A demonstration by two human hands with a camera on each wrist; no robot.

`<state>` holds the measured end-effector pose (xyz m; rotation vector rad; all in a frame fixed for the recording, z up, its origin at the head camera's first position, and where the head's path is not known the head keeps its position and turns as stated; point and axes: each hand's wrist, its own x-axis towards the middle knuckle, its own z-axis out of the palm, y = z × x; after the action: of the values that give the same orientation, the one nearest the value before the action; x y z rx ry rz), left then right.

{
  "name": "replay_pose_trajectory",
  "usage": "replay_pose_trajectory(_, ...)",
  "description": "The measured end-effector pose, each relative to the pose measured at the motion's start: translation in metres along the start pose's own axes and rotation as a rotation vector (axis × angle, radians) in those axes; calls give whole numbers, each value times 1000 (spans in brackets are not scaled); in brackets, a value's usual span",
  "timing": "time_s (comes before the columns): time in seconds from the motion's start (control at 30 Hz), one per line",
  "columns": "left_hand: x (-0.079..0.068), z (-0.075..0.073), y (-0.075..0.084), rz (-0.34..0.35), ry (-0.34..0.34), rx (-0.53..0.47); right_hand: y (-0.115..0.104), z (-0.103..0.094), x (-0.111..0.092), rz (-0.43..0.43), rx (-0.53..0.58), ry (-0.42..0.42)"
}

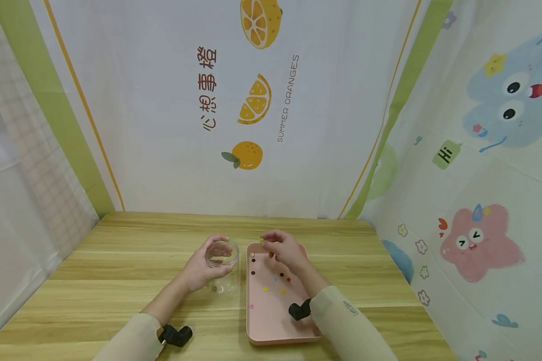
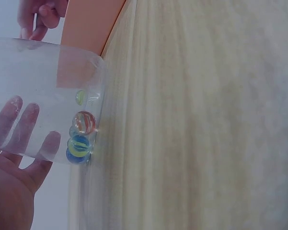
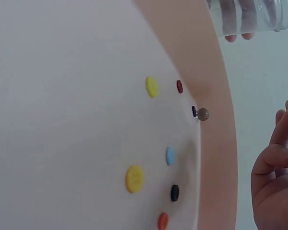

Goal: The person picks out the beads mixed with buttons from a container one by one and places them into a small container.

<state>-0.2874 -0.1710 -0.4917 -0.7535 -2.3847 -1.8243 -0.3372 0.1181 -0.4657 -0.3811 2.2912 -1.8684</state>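
My left hand (image 1: 201,265) grips a clear jar (image 1: 228,281) near its open rim, and the jar stands upright on the table. Several glass marbles (image 2: 84,123) lie at the jar's bottom. Over the far left corner of the pink tray (image 1: 271,326), my right hand (image 1: 286,249) pinches a small yellow thing (image 1: 261,240); its kind is too small to tell. Scattered on the tray floor are several buttons, among them a yellow button (image 3: 134,179), a light blue button (image 3: 169,156) and a black button (image 3: 175,193). One marble (image 3: 202,114) rests by the tray wall.
The wooden table (image 1: 131,255) carries both the jar and the tray, which stand side by side with a narrow gap. A printed curtain (image 1: 171,175) hangs behind the table's far edge, and another patterned curtain (image 1: 415,200) hangs at the right.
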Motion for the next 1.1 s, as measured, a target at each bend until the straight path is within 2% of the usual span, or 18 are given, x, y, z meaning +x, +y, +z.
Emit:
replay_pose_trajectory(0.73, 1, 0, -1, 16, 0, 12, -26, 6, -5, -69, 52, 16)
replay_pose_trajectory(1.1, 1, 1, -1, 23, 1, 3, -45, 17, -7, -91, 86, -21)
